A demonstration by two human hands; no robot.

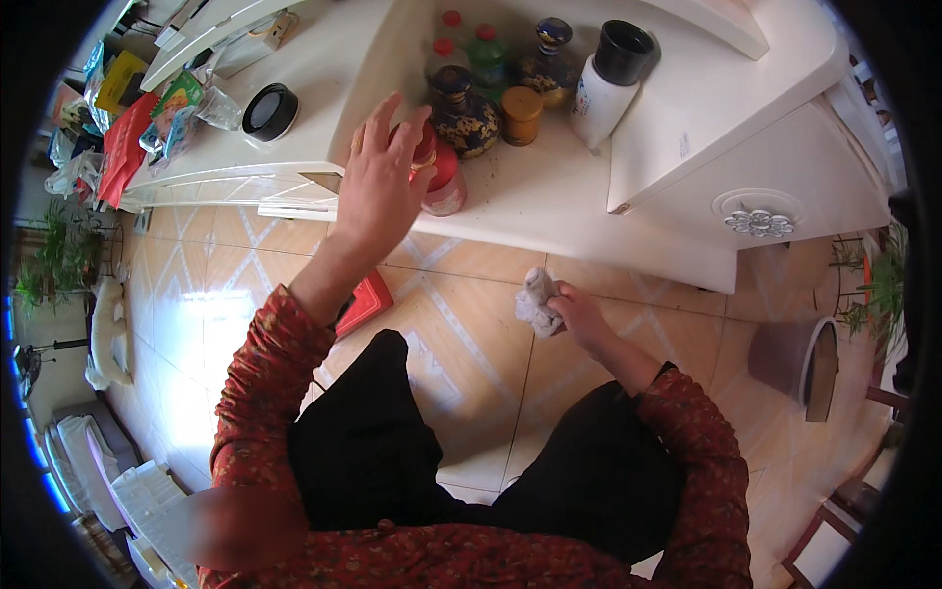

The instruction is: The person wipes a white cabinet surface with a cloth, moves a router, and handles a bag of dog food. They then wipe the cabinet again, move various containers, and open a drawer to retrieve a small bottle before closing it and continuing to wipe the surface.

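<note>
My left hand (pixel 383 169), its fingers spread, is over the edge of an open cabinet shelf (pixel 544 173). Its thumb side overlaps a red bottle (pixel 446 184); whether it touches the bottle is hard to tell. My right hand (pixel 583 315) grips a crumpled white cloth (pixel 539 305) in front of the cabinet, above the tiled floor. Behind the red bottle stand a dark blue and gold decorated bottle (pixel 465 124), a similar one (pixel 546 77) and a small golden-brown lidded jar (pixel 522 118). A white bottle with a black cap (pixel 600 103) leans at the right. Dark specks dot the shelf.
Plastic bottles with red caps (pixel 487 57) stand in the shelf's back corner. On the left counter are a round black lid (pixel 271 112) and several packets (pixel 165 110). A red box (pixel 366 303) lies on the floor; a bin (pixel 784 361) stands right.
</note>
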